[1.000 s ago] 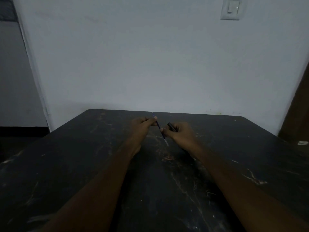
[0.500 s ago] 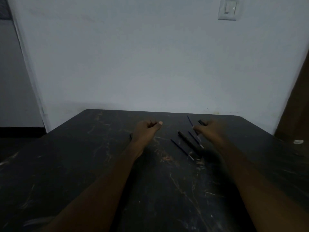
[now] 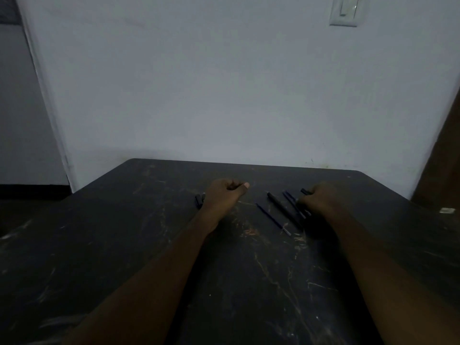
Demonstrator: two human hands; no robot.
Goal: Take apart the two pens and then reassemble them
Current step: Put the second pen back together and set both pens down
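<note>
Pen parts lie on the dark table [image 3: 154, 245] between my hands. A thin blue refill [image 3: 273, 219] with a pale tip lies slantwise in the middle. To its right are a black barrel [image 3: 283, 210] and a second blue refill [image 3: 293, 203]. My right hand [image 3: 323, 199] rests on the table just right of them, its fingers curled round a short black pen piece [image 3: 304, 191] that pokes out past the knuckles. My left hand [image 3: 222, 195] rests as a loose fist, thumb against the fingers, with nothing seen in it. A small dark cap [image 3: 199, 200] lies at its left side.
The table's far edge meets a pale wall [image 3: 224, 95] with a light switch [image 3: 344, 11] high on the right. A brown door edge [image 3: 443, 158] stands at the right. A small pale scrap [image 3: 446, 210] lies beyond the table's right side.
A second ago both hands held a refill together at the centre. The refill now lies on the table, my right hand has moved right with the black piece, and my left hand has let go.
</note>
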